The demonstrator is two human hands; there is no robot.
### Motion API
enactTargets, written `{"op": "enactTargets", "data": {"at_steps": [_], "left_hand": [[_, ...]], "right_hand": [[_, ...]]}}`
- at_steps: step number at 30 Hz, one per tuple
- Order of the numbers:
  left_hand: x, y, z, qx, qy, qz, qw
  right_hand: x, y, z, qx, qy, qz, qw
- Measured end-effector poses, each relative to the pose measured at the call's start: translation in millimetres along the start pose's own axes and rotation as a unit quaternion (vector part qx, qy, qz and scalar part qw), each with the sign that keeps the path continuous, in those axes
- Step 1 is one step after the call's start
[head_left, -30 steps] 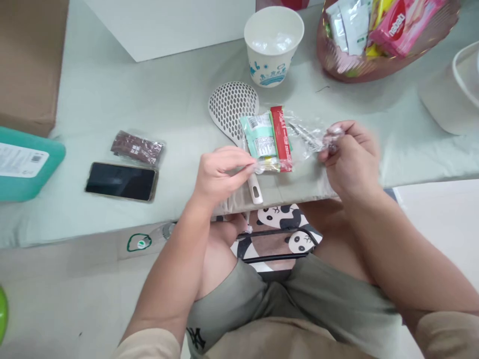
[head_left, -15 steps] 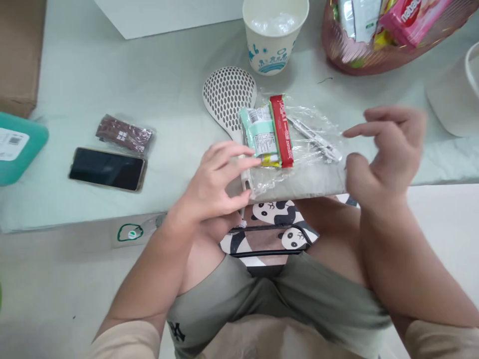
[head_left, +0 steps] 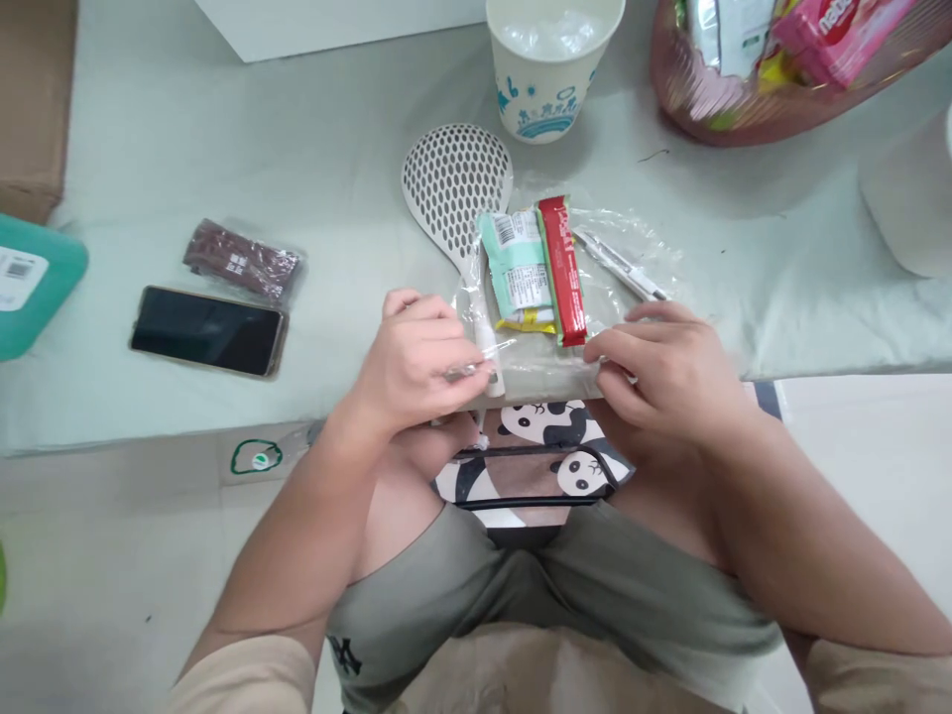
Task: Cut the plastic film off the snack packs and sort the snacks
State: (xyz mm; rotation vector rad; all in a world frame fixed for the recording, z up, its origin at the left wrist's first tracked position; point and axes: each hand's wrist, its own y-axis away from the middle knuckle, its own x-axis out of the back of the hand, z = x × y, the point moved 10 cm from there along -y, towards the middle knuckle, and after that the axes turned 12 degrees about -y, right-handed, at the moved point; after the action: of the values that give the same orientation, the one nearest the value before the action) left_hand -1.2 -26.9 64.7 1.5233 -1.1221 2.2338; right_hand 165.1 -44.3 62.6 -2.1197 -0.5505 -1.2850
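A clear plastic bag (head_left: 610, 297) lies near the table's front edge around or under a mint-green packet (head_left: 519, 260), a red bar (head_left: 563, 273) and a bit of yellow wrapper (head_left: 530, 320). My left hand (head_left: 420, 362) pinches the bag's left edge beside the handle of a perforated skimmer (head_left: 457, 188). At the bag's lower right my right hand (head_left: 661, 367) has its fingers closed on the plastic, just below the red bar's end. A silver and white pen-like tool (head_left: 621, 266) rests behind my right fingers.
Behind stand a paper cup (head_left: 546, 99), a pink basket (head_left: 733, 117) of packets and a white box (head_left: 334, 25). On the left are a phone (head_left: 208, 331), a brown packet (head_left: 242, 260), a teal container (head_left: 63, 288) and a cardboard box (head_left: 34, 99). A white container (head_left: 911, 198) is at right.
My right hand has come down and left from above the table onto the bag and closed on its edge. My left fingers have drawn together on the plastic. The red bar's lower end sits slightly lower.
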Motion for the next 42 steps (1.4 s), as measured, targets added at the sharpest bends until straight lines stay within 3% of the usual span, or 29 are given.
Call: {"op": "enactTargets", "data": {"at_steps": [4, 7, 10, 12, 15, 17, 21, 24, 29, 35, 40, 42], "left_hand": [[17.7, 1.7, -5.5, -0.004, 0.045, 0.014, 0.999], [23.2, 5.3, -9.3, -0.008, 0.107, 0.004, 0.994], [23.8, 10.1, -29.7, 0.049, 0.17, 0.033, 0.984], [23.7, 13.9, -57.0, 0.153, 0.145, 0.09, 0.973], [14.4, 15.5, -89.1, 0.293, 0.107, 0.145, 0.939], [0.5, 6.6, -97.0, 0.326, 0.132, 0.144, 0.925], [-25.1, -11.4, -94.5, 0.353, 0.137, 0.078, 0.922], [-32.1, -14.2, -84.9, 0.349, 0.129, 0.044, 0.927], [-23.7, -7.4, -78.9, 0.337, 0.143, 0.084, 0.927], [-20.3, -4.3, -80.4, 0.351, 0.22, 0.14, 0.899], [-29.1, -4.8, -87.2, 0.391, 0.323, 0.168, 0.845], [-33.8, -2.1, -92.1, 0.419, 0.345, 0.171, 0.822]], "right_hand": [[-8.5, 0.7, 1.6, -0.028, 0.007, -0.062, 0.998], [-21.9, 4.7, 9.3, -0.064, -0.036, -0.152, 0.986], [-28.7, 12.5, 19.5, -0.113, -0.096, -0.217, 0.965], [-16.8, 10.7, 28.9, -0.155, -0.102, -0.164, 0.969], [21.2, 3.7, 41.3, -0.23, -0.071, 0.05, 0.969], [31.3, -4.3, 37.4, -0.245, -0.062, 0.144, 0.957], [1.0, -40.7, 23.7, -0.254, -0.062, 0.105, 0.959], [-25.7, -58.7, 17.6, -0.271, -0.068, 0.066, 0.958], [-52.2, -61.8, 15.3, -0.298, -0.069, 0.028, 0.952], [-46.0, -58.1, 26.7, -0.301, -0.119, 0.039, 0.946], [-34.3, -47.0, 51.4, -0.272, -0.187, 0.127, 0.935], [-32.2, -43.2, 60.7, -0.24, -0.177, 0.137, 0.944]]}}
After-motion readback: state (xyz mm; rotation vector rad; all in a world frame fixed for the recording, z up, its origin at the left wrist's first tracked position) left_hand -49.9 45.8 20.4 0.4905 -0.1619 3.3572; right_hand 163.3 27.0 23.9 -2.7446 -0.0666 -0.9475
